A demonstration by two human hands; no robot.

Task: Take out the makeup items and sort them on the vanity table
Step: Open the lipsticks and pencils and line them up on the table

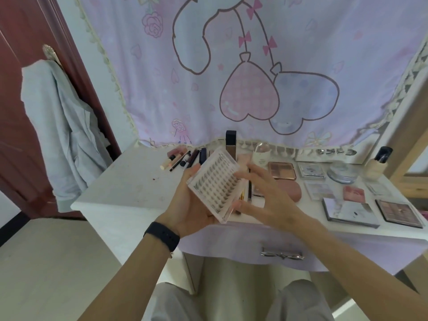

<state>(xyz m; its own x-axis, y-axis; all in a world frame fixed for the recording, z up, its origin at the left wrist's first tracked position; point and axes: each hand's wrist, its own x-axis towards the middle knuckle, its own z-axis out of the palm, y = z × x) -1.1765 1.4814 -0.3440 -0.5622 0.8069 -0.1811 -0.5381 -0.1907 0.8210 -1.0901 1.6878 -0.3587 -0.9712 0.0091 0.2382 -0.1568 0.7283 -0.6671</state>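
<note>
Sitting tilted — lash box (215, 188) held between left hand (192, 210), right hand (266, 200).

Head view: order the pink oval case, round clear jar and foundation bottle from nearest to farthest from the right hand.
From the right hand, which holds the lash box:
1. pink oval case, just beside it.
2. round clear jar, farther right.
3. foundation bottle, at the far right.

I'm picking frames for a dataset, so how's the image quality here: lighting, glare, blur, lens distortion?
Head view: soft, even light, no hard shadows. Head view: wide-angle bending makes the door lean and curve. Head view: the lash box is fairly sharp, the pencils at the back look soft, and the mirrored palette reflects pale glare.
</note>
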